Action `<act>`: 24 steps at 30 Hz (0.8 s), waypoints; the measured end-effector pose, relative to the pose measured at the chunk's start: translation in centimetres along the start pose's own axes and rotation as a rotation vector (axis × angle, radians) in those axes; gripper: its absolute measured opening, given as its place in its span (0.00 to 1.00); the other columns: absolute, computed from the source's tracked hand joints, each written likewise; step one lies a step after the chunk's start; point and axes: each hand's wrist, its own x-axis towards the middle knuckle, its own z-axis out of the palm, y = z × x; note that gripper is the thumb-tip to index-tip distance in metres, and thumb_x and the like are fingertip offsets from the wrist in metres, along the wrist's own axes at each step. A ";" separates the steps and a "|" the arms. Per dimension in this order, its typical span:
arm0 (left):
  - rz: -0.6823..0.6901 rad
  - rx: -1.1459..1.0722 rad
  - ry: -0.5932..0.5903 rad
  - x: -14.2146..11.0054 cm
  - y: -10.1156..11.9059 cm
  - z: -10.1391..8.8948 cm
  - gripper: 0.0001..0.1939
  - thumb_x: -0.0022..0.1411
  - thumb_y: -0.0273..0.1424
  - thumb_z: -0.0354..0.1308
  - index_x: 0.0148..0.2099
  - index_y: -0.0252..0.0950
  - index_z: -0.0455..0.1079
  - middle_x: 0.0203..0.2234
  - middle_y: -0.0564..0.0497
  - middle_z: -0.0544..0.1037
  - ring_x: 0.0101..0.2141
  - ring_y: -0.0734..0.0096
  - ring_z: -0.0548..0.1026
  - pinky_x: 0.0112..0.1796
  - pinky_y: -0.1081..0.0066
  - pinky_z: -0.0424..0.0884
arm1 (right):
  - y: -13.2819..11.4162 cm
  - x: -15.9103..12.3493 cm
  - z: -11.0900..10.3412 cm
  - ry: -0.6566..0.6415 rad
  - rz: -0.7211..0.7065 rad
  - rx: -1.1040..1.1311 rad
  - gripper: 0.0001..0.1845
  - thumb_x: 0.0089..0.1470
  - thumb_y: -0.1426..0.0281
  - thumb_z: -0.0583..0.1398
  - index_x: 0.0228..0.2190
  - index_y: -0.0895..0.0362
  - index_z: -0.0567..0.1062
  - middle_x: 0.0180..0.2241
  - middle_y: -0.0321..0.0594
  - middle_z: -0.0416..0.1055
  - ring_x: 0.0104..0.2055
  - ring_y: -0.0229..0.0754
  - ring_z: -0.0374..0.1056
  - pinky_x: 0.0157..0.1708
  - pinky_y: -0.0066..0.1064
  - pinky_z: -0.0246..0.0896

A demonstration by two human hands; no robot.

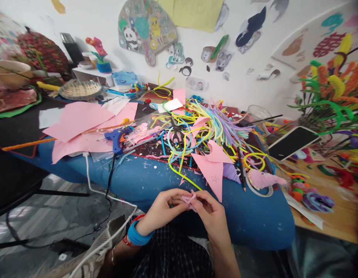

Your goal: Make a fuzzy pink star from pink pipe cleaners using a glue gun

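Observation:
Between the fingertips of both hands is a small pale-pink bent piece (189, 200), apparently pipe cleaner. My left hand (166, 207), with blue and red bands at its wrist, pinches it from the left. From the right, my right hand (211, 213) grips it with thumb and fingers. Both hands are in front of the table's blue-covered edge (138, 175). Just beyond them lies a cut sheet of pink paper (210, 173) with a star drawn on it. A yellow pipe cleaner (186, 180) reaches toward the fingers.
Black scissors (176, 133) lie among loose pipe cleaners (216, 119). A blue glue gun (117, 141) rests at the left, its cord hanging over the edge. At right are a pencil (242, 170), a tape roll (264, 191), a pink fuzzy figure (264, 178) and a phone (293, 143).

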 end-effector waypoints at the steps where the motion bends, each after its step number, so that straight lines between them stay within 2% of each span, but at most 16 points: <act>1: -0.011 -0.024 0.000 0.1 0.0 0.0 0.15 0.55 0.31 0.67 0.45 0.31 0.74 0.37 0.44 0.83 0.37 0.64 0.82 0.44 0.67 0.76 | -0.1 0.1 -0.2 0.006 0.012 0.007 0.07 0.51 0.65 0.65 0.31 0.55 0.80 0.33 0.39 0.75 0.38 0.42 0.72 0.38 0.30 0.70; 5: -0.024 -0.074 0.053 0.2 0.1 -0.2 0.17 0.53 0.33 0.68 0.44 0.30 0.75 0.37 0.43 0.83 0.38 0.62 0.81 0.43 0.67 0.77 | -0.6 0.2 -0.8 -0.071 0.057 0.037 0.11 0.49 0.65 0.66 0.37 0.54 0.81 0.37 0.41 0.77 0.40 0.44 0.74 0.41 0.33 0.72; 8: -0.013 -0.069 0.104 0.3 0.1 -0.1 0.18 0.53 0.34 0.69 0.44 0.30 0.75 0.37 0.42 0.83 0.40 0.60 0.81 0.45 0.66 0.76 | -0.7 0.2 -0.8 -0.115 0.037 0.012 0.16 0.48 0.67 0.67 0.41 0.54 0.80 0.42 0.43 0.76 0.42 0.45 0.74 0.43 0.36 0.73; 12: -0.006 -0.045 0.144 0.4 -0.1 0.0 0.19 0.53 0.36 0.68 0.45 0.30 0.75 0.39 0.42 0.83 0.40 0.58 0.81 0.45 0.63 0.77 | -0.3 0.0 -0.1 -0.035 0.004 -0.020 0.12 0.50 0.66 0.66 0.39 0.54 0.81 0.42 0.44 0.76 0.44 0.47 0.74 0.45 0.37 0.73; 16: -0.014 -0.031 0.148 0.4 -0.5 0.0 0.20 0.53 0.36 0.68 0.45 0.30 0.75 0.38 0.42 0.83 0.38 0.59 0.81 0.43 0.63 0.78 | 0.2 -0.1 0.3 0.059 0.020 -0.001 0.09 0.49 0.66 0.67 0.34 0.54 0.82 0.37 0.41 0.78 0.39 0.45 0.75 0.43 0.37 0.74; 20: 0.011 0.041 0.174 0.5 -0.6 0.0 0.18 0.54 0.35 0.67 0.44 0.30 0.75 0.37 0.43 0.83 0.37 0.61 0.81 0.42 0.65 0.78 | 0.4 -0.2 0.3 0.089 0.057 0.007 0.08 0.47 0.66 0.68 0.33 0.54 0.82 0.35 0.41 0.80 0.37 0.45 0.76 0.42 0.38 0.74; 24: 0.043 0.143 0.215 0.8 -0.4 0.4 0.14 0.54 0.35 0.66 0.40 0.31 0.76 0.35 0.44 0.83 0.34 0.62 0.81 0.37 0.69 0.77 | 0.1 -0.4 0.6 0.100 0.026 0.015 0.07 0.47 0.67 0.68 0.31 0.54 0.82 0.33 0.40 0.79 0.36 0.45 0.76 0.41 0.37 0.74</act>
